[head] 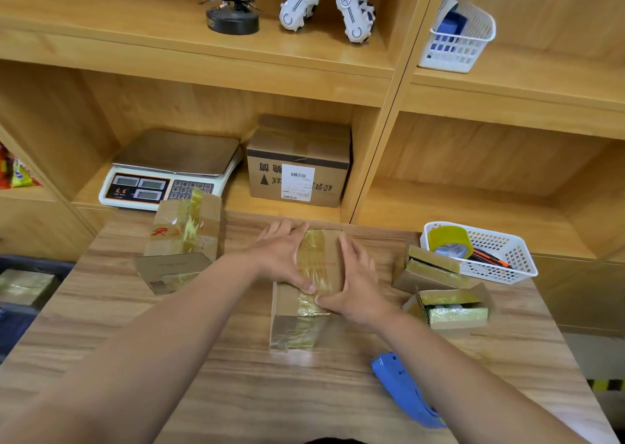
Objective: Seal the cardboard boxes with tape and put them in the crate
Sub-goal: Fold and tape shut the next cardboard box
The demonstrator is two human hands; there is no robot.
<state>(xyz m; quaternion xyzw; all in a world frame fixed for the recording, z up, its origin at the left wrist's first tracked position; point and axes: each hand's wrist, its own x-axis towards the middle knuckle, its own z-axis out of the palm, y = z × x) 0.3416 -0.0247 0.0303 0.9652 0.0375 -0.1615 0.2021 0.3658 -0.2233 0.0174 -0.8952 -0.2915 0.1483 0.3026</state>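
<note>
- A cardboard box (306, 311) stood at the middle of the bench (236, 396), its top and near face covered by a strip of yellowish tape (316, 257).
- The left hand (280, 254) lay flat on the far left part of the box top, fingers relaxed and spread, thumb pressed along the tape.
- The right hand (356, 283) lay flat on the right part of the box top, fingers straight beside the tape, thumb touching the near top edge. Neither hand clenched anything.
- An open box (184, 237), flaps up, stood near the bench's far left corner.
- Two open boxes (434, 269) (455, 310) sat toward the right edge, one just behind the other.
- A white basket (507, 257) at the far right corner held a tape roll (449, 240).
- A blue tape dispenser (404, 387) lay near the bench's near right corner, well apart from the hands.
- A dark crate (37, 263) stood past the left edge, holding one taped box (23, 286).
- A weighing scale (172, 169) and a labelled box (297, 162) sat on the shelf behind the bench.
</note>
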